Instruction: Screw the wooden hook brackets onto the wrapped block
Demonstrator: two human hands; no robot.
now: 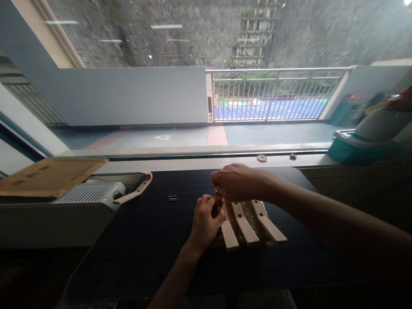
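Several pale curved wooden pieces with dark holes lie side by side on clear plastic on the black table [138,240]. The nearest piece [230,238] reaches under my hands; beside it are a middle piece [246,227] and a right-hand piece [270,225]. My left hand [206,216] is closed in a pinch at the upper part of the nearest piece. Directly above it, my right hand [238,182] is closed with its fingers pointing down. What the fingertips of both hands hold is hidden. To the left lie a few metal screws [172,198].
Another curved wooden piece [138,189] rests at the table's back left edge. Left of it, brown cardboard [48,176] lies over a white radiator [92,192]. The windowsill [193,164] holds a tape roll [262,158], a small dark object [292,156] and a teal box [357,148].
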